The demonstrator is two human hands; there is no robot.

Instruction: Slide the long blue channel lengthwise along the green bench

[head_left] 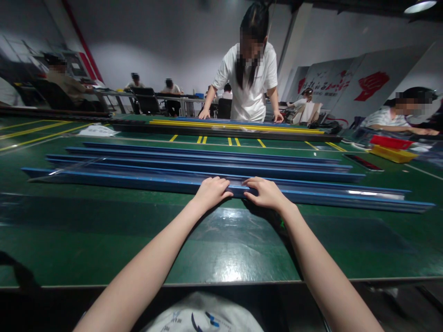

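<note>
- Both bare forearms reach forward from the bottom edge of the view and draw toward each other as they go.
- The left hand lies palm down, knuckles up, with the fingers curled forward and downward over an edge.
- The left fingertips point to the right, toward the other hand.
- The right hand mirrors it: palm down, fingers bent forward, with the fingertips pointing left.
- The two hands sit side by side at the same height, near each other but with a small gap between them.
- Both wrists are nearly straight, in line with the forearms.
- Neither hand is closed into a fist.
</note>
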